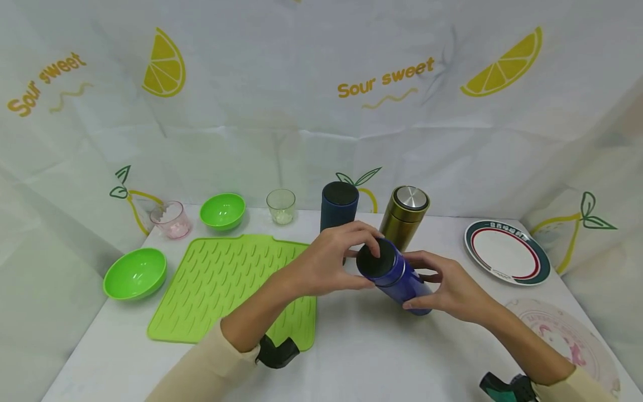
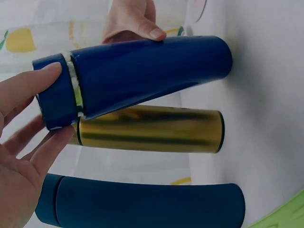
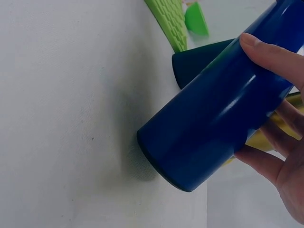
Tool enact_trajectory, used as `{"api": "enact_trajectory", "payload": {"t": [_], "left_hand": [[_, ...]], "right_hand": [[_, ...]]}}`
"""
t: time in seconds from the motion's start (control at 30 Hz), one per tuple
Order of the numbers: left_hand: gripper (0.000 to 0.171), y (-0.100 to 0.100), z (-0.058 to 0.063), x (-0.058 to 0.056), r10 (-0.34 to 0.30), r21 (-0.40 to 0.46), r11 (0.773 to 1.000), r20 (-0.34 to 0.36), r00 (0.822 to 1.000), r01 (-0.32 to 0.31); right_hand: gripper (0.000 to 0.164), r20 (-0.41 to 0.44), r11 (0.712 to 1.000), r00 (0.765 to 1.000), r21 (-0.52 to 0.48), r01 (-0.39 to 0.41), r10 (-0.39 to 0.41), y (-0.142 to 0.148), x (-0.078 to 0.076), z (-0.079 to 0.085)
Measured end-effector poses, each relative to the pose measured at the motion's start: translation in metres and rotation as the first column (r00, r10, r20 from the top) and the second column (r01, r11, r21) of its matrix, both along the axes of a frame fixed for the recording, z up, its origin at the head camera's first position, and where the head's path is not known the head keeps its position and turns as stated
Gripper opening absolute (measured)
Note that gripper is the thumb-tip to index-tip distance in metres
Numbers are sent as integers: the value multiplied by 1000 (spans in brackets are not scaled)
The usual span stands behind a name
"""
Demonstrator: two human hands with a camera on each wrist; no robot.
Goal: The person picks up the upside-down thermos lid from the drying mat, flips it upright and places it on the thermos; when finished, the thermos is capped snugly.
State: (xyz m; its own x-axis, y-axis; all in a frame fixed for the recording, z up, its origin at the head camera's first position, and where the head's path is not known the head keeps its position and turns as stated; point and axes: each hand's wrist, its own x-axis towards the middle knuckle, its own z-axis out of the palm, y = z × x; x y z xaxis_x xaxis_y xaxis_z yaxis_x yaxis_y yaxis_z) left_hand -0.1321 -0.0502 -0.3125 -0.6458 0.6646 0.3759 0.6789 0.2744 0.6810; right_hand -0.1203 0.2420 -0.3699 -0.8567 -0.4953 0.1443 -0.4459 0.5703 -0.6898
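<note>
A blue thermos flask with a black-topped lid leans to the left in the head view, between both hands. My left hand grips its lid with thumb and fingers. Lower down, the right hand holds the flask's body. In the left wrist view a pale ring shows between lid and body. Behind it stand a dark teal thermos and a gold thermos with a silver top, both upright and partly covered by the hands and the blue flask.
At left lies a green ridged mat, near two green bowls. A pink glass and a clear glass stand at the back. On the right are a dark-rimmed plate and a pale pink-patterned round plate.
</note>
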Motion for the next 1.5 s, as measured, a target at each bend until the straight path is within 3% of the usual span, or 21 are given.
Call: {"api": "enact_trajectory", "payload": {"t": [0.13, 0.23, 0.4, 0.53, 0.63, 0.73, 0.83, 0.97, 1.03, 1.1, 1.2, 1.27, 1.33, 1.5], "left_hand": [[38, -3, 2, -1, -49, -27, 998, 8, 999, 49], [46, -2, 3, 0, -34, -44, 998, 10, 999, 35], [66, 4, 3, 3, 88, -62, 994, -22, 996, -89], [66, 7, 5, 5, 201, -131, 968, -99, 975, -213], [67, 8, 8, 6, 234, -189, 947, -154, 960, -261], [64, 6, 11, 6, 179, -208, 955, -154, 972, -209], [59, 1, 15, 5, 70, -200, 975, -118, 991, -93], [61, -2, 18, 4, -42, -192, 981, -76, 996, 27], [66, -1, 17, 4, -34, -190, 982, -76, 997, 19], [71, 1, 16, 5, 34, -193, 980, -91, 995, -51], [76, 6, 13, 8, 165, -222, 957, -123, 979, -189], [75, 8, 13, 8, 205, -254, 937, -147, 968, -238], [69, 8, 14, 7, 176, -273, 939, -144, 974, -210], [65, 2, 22, 4, -27, -282, 959, -92, 995, 0]], "right_hand": [[79, -1, 1000, 1000, -3, -5, 5, 0, 0, 0], [79, -6, 1000, 1000, -7, -14, 14, 0, 0, -1], [78, -23, 1000, 999, -8, -28, 27, 0, -1, -1], [78, -28, 1000, 999, -10, -23, 23, 0, -1, -1], [78, -26, 1000, 999, -8, -24, 24, 0, -1, -1], [79, -24, 1000, 999, -5, -28, 28, 0, -1, -1], [79, -19, 1000, 999, -1, -31, 31, 0, -1, 1], [79, -14, 1000, 1000, 3, -26, 26, -1, -1, 1], [80, -17, 1000, 999, 1, -28, 28, 0, -1, 1], [80, -17, 1000, 999, -1, -27, 27, 0, 0, 0], [79, -14, 1000, 1000, -5, -27, 27, 0, 0, -1], [79, -12, 1000, 1000, -6, -26, 26, 1, 0, -1], [79, -15, 1000, 999, -5, -29, 29, 1, 0, -1], [80, -23, 999, 999, 4, -43, 43, 0, -2, 0]]}}
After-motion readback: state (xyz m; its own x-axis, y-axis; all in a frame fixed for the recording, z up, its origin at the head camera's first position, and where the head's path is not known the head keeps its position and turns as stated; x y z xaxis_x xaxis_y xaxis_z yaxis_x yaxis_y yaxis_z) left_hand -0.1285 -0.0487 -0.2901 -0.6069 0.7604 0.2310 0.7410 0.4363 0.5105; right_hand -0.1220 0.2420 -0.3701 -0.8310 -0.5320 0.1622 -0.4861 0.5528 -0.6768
